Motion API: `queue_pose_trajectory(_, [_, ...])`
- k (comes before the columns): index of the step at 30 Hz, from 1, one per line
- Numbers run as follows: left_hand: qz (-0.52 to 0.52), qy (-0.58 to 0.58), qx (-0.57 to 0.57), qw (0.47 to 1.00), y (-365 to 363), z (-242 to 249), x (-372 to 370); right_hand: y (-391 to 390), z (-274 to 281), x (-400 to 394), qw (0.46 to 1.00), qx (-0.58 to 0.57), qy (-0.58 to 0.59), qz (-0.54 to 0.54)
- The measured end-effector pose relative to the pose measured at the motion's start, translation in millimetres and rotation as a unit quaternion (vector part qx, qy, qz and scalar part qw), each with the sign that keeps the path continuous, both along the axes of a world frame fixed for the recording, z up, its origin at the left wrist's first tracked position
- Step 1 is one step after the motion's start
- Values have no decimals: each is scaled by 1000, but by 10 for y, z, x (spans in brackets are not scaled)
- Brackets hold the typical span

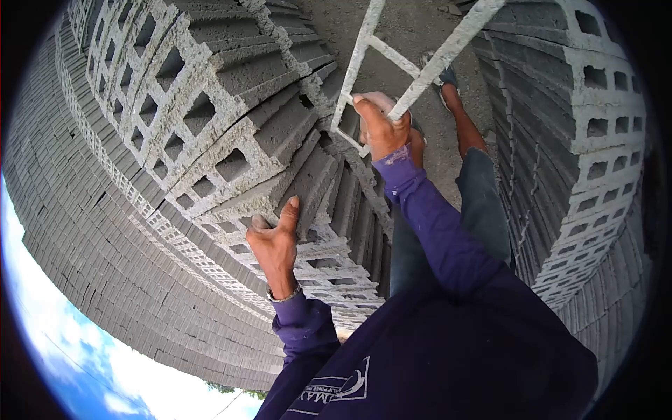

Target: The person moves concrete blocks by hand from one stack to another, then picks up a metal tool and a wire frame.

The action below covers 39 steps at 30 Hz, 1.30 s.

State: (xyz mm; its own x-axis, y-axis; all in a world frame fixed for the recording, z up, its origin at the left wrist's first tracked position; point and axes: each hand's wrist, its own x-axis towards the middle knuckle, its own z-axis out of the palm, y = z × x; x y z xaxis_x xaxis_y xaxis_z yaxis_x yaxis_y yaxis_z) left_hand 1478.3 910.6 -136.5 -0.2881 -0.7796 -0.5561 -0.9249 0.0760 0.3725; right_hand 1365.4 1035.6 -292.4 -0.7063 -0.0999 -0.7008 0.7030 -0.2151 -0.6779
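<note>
My left hand (pixel 274 245) rests on the edge of a grey hollow block (pixel 262 196) in the stack, its thumb stretched along the block and its other fingers bent into a hollow, partly hidden. Nearer the middle, my right hand (pixel 383 124) is wrapped round a whitish, crusted metal frame (pixel 395 56) with two long rails and crossbars. The frame reaches up past the top of the view. A bracelet or watch (pixel 285 294) circles my left wrist.
Tall stacks of hollow blocks rise at the left (pixel 203 105) and the right (pixel 595 140). Between them runs a narrow strip of dirt ground (pixel 413 42), where my legs and sandalled foot show. Another long block wall (pixel 105 231) curves along the far left.
</note>
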Motion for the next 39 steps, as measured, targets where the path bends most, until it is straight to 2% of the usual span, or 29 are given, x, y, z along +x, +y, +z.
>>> queue_pose_trajectory(4, [-10, 60, -22, 998, 16, -91, 21, 66, 232, -401, 992, -82, -31, -92])
queue_pose_trajectory(5, [-12, 57, -24, 998, 5, -63, 18, -15, 129, -293, 994, -79, -49, -55])
queue_pose_trajectory(7, [-20, -91, -23, 995, -16, -1, -31, -391, -436, 254, 997, 41, -60, 4])
queue_pose_trajectory(9, [-33, -46, -23, 998, -8, -37, -39, -415, -481, 436, 995, 50, -67, 46])
queue_pose_trajectory(11, [-36, -22, -25, 999, 18, -50, -10, -225, -284, 194, 998, 6, -46, 49])
queue_pose_trajectory(13, [-10, -41, -26, 999, 41, -1, -69, -32, -49, -172, 997, -56, -58, -11])
queue_pose_trajectory(15, [0, -8, -18, 1000, 52, -46, -78, 73, 103, -517, 995, -69, -64, -34])
queue_pose_trajectory(17, [-14, 0, -24, 1000, 31, -50, -41, -14, 53, -483, 993, -92, -56, -47])
queue_pose_trajectory(19, [-4, -51, -28, 998, 31, -7, -58, -304, -200, -93, 998, 17, -59, -15])
queue_pose_trajectory(21, [-1, -52, -13, 999, 31, -29, -95, -402, -537, 235, 996, 30, -61, 61])
queue_pose_trajectory(22, [-3, -46, -9, 999, 34, -83, -137, -365, -479, 257, 994, 47, -56, 79])
queue_pose_trajectory(23, [-8, -21, -19, 1000, 49, -91, -119, -356, -476, 320, 998, 41, -25, 35])
queue_pose_trajectory(24, [-14, -2, -29, 999, 61, -67, -73, -243, -414, 221, 998, 5, -24, 49])
queue_pose_trajectory(26, [-15, -34, -22, 999, 42, 12, -55, -18, 6, -202, 997, -30, -59, 38])
queue_pose_trajectory(27, [-11, -40, -18, 999, 45, -37, -97, 23, 8, -317, 999, -30, -6, 23])
queue_pose_trajectory(29, [-15, -16, -33, 999, 50, -75, -59, 27, 48, -477, 999, -36, 20, -9])
queue_pose_trajectory(31, [3, -45, -27, 999, 55, -51, -105, -161, -60, -273, 998, -50, -19, 38])
queue_pose_trajectory(32, [2, -44, -30, 999, 53, -26, -98, -331, -231, -82, 999, -17, 21, 38])
queue_pose_trajectory(33, [-11, -68, -32, 997, 40, -24, -81, -426, -320, 43, 997, -8, -48, 57])
queue_pose_trajectory(35, [-25, -89, -29, 995, 28, -97, -104, -437, -589, 201, 985, 51, 28, 163])
queue_pose_trajectory(37, [-23, -46, -30, 998, 25, -96, -55, -264, -433, 77, 983, 44, 27, 177])
queue_pose_trajectory(39, [-10, -42, -27, 999, 35, -65, -63, -72, -192, -121, 992, 7, 22, 122])
